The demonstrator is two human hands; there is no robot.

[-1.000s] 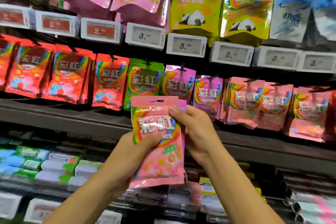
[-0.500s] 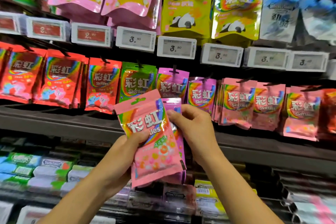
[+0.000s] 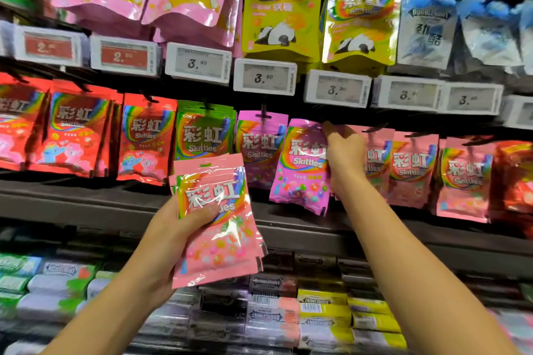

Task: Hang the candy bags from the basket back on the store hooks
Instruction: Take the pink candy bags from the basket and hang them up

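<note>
Pink bags gripped in left hand; right hand fingers pinch purple bag top edge.

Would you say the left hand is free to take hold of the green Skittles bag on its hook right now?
Probably not: the left hand already grips a stack of pink candy bags. The green bag hangs just above, with nothing in the way, but the fingers are occupied.

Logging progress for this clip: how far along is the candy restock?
Done: cannot tell, since returned bags look like shelf stock. In hand: the right hand holds a magenta Skittles bag up at its hook. Left: the left hand grips a stack of pink Skittles bags, which belong with the hanging pink bags. Basket out of view.
</note>
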